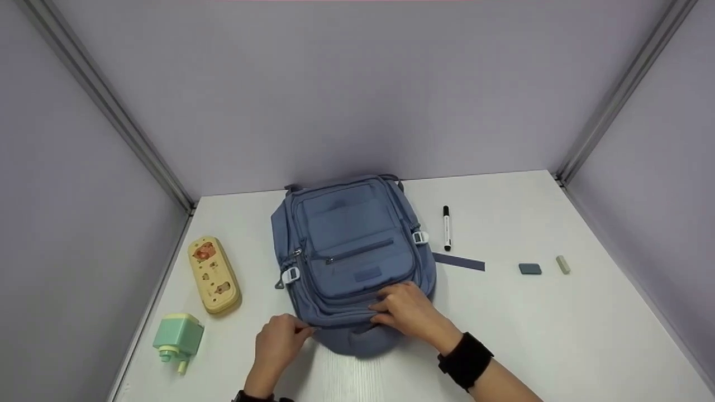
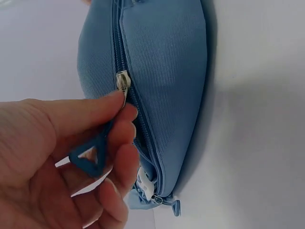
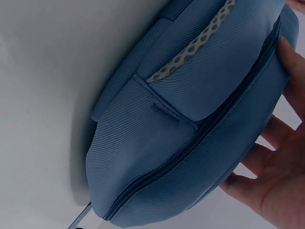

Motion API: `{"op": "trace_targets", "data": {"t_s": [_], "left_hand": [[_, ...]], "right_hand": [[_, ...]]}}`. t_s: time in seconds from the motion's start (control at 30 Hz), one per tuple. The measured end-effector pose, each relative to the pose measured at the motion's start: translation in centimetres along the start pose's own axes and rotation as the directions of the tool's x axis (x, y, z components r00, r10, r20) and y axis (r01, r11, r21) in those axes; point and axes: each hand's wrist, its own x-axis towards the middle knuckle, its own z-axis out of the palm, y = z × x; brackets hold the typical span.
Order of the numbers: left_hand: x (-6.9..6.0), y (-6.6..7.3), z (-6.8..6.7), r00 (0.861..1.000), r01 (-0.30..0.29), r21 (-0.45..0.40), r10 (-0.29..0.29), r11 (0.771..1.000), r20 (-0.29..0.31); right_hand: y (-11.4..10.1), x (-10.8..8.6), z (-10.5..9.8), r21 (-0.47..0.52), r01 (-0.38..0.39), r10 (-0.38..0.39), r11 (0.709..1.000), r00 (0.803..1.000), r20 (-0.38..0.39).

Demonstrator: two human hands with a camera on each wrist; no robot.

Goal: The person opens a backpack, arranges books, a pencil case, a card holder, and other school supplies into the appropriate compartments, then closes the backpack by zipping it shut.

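Blue fabric backpack (image 1: 352,218), lies on white counter (image 1: 503,329), zippered front pocket uppermost; left hand (image 1: 276,343) pinches its metal zipper pull (image 2: 123,81); right hand (image 1: 412,312), fingers spread, touches the near end.

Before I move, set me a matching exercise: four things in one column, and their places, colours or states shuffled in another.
Things:
1. Left hand
2. Whiteboard marker
3. Pencil case
4. Crank pencil sharpener

Descriptions:
A. Yellow, printed with cartoon pictures
B. Mint green with pale yellow parts
C. Pinching a zipper pull between its fingers
D. Lying to the right of the backpack

Pairs: 1-C, 2-D, 3-A, 4-B
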Motion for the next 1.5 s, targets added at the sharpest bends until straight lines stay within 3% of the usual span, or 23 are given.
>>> {"op": "trace_targets", "data": {"t_s": [0.17, 0.47, 0.6, 0.77, 0.87, 1.0, 1.1, 1.17, 1.5], "left_hand": [[0.0, -0.9, -0.1, 0.997, 0.043, 0.074, -0.038, 0.996, -0.073], [1.0, -2.5, -0.5, 0.992, 0.079, 0.118, -0.067, 0.99, -0.107], [1.7, -3.1, -0.7, 0.987, 0.075, 0.133, -0.055, 0.988, -0.151], [2.7, -3.7, -0.6, 0.979, 0.049, 0.157, -0.016, 0.986, -0.204], [3.5, -4.2, -0.1, 0.966, 0.012, 0.195, 0.039, 0.981, -0.255], [4.5, -5.1, 0.8, 0.934, -0.033, 0.253, 0.12, 0.967, -0.336], [5.1, -5.6, 1.1, 0.916, -0.033, 0.271, 0.138, 0.962, -0.378], [5.5, -5.9, 1.2, 0.91, -0.023, 0.272, 0.133, 0.962, -0.392], [7.8, -6.7, 1.3, 0.921, 0.046, 0.257, 0.059, 0.965, -0.386]], "right_hand": [[0.0, -0.1, 0.1, -0.039, -0.004, 0.003, 0.999, 1.0, -0.026], [-0.1, -0.1, 0.1, -0.009, -0.011, 0.011, 1.0, 1.0, -0.005], [-0.1, -0.1, 0.0, 0.004, -0.011, 0.011, 1.0, 1.0, 0.007], [0.1, -0.2, 0.3, 0.012, 0.047, -0.047, 0.999, 0.998, -0.035], [0.3, -0.2, 0.4, 0.028, 0.08, -0.079, 0.996, 0.996, -0.047], [0.4, -0.2, 0.4, 0.074, 0.101, -0.099, 0.992, 0.995, -0.034], [0.5, -0.2, 0.4, 0.101, 0.105, -0.103, 0.989, 0.994, -0.021], [0.5, -0.3, 0.3, 0.116, 0.103, -0.102, 0.988, 0.995, -0.011], [0.7, -0.5, 0.4, 0.173, 0.067, -0.074, 0.983, 0.997, 0.033]]}}
